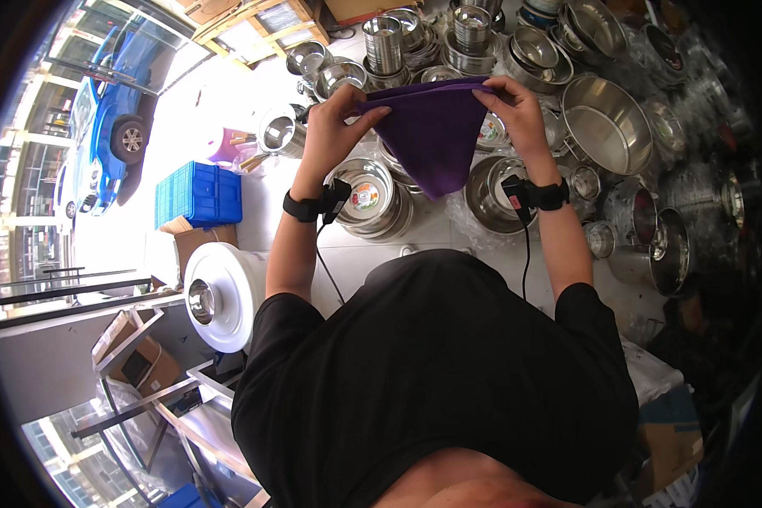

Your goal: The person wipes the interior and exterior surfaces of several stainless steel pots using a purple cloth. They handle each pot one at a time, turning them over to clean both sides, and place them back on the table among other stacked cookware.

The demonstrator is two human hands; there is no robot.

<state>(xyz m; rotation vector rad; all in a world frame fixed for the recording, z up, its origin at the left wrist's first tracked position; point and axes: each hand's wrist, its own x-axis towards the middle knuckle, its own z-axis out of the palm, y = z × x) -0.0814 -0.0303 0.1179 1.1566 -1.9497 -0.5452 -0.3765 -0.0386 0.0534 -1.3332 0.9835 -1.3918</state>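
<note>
A purple cloth [428, 133] hangs folded between my two hands, its lower part narrowing downward. My left hand [340, 124] pinches its left upper corner between thumb and fingers. At the opposite corner, my right hand [517, 111] grips the cloth the same way. Both wrists wear black straps with small devices and cables. Below the cloth, on the floor, stand a stack of stainless steel basins [362, 193] with a printed label inside and another steel basin [482, 190] partly in plastic wrap. The cloth hides part of the metalware behind it.
Many steel pots and bowls crowd the floor ahead and right, including a large pot [606, 124]. Leftward are a blue plastic crate [200, 193], a white round-lidded container [222, 317] and a pink container [222, 145]. A wooden crate [260, 28] stands far ahead; a blue vehicle [101, 127] is outside.
</note>
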